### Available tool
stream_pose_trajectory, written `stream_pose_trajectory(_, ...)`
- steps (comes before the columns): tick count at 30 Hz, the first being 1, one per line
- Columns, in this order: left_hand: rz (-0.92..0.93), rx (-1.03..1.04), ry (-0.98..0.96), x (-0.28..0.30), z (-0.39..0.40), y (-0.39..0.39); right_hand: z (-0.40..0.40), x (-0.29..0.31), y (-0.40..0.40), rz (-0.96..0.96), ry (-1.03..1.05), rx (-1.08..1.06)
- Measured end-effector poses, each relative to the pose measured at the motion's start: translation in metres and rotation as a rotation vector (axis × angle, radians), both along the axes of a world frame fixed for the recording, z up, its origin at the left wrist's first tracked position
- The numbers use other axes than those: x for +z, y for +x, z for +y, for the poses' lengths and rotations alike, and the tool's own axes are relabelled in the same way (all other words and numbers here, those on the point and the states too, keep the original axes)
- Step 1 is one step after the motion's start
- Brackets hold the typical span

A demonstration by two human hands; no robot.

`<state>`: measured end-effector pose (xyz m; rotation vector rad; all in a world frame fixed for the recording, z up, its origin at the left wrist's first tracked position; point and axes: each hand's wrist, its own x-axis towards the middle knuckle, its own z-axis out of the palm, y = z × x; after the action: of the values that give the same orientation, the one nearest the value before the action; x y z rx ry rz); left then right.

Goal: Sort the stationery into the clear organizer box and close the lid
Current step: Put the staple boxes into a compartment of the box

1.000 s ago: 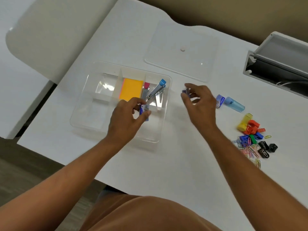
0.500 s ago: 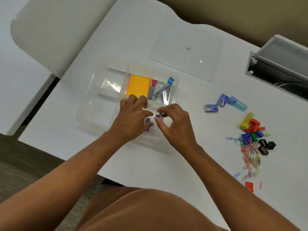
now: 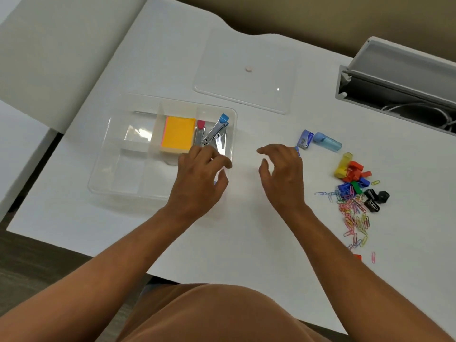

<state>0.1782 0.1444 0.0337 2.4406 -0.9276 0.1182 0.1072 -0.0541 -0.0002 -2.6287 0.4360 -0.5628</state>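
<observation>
Clear organizer box (image 3: 118, 178) is set near the table's left edge, left hand (image 3: 199, 178) loosely curled inside; right hand (image 3: 283, 174) is spread, empty. Staple boxes (image 3: 305, 139) could be knocked aside.

A clear organizer box (image 3: 118, 154) and a clear lid (image 3: 246, 70) are seen on a white table (image 3: 246, 243). An orange-yellow pad (image 3: 177, 134) with a pink edge is noted. A blue-capped tool (image 3: 217, 129) and a red-capped tool (image 3: 200, 130), both metallic, are recorded. A blue box (image 3: 305, 139) and a translucent blue case (image 3: 327, 141) are observed. Multicoloured paper clips (image 3: 355, 218) are logged, with yellow, red, blue, green and black pieces (image 3: 355, 181), possibly binder clips.
</observation>
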Motion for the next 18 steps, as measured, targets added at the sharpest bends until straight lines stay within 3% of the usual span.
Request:
stream_pose_trajectory(5, 0.094, -0.125, -0.003, 0.004, -0.046, -0.021, -0.057, -0.016, 0.000, 0.239, -0.008, -0.130)
stream_pose_trajectory(11, 0.305, -0.141, -0.085, -0.015, -0.088, -0.039, -0.075, -0.028, -0.009, 0.304, -0.019, -0.084)
stream_pose_trajectory(15, 0.573, 0.043, -0.222, -0.028, -0.106, -0.044, -0.069, -0.023, -0.025, 0.266, 0.292, -0.047)
stream_pose_trajectory(18, 0.880, 0.236, -0.367, -0.032, -0.117, -0.044, -0.059, -0.017, -0.040, 0.145, 0.480, 0.007)
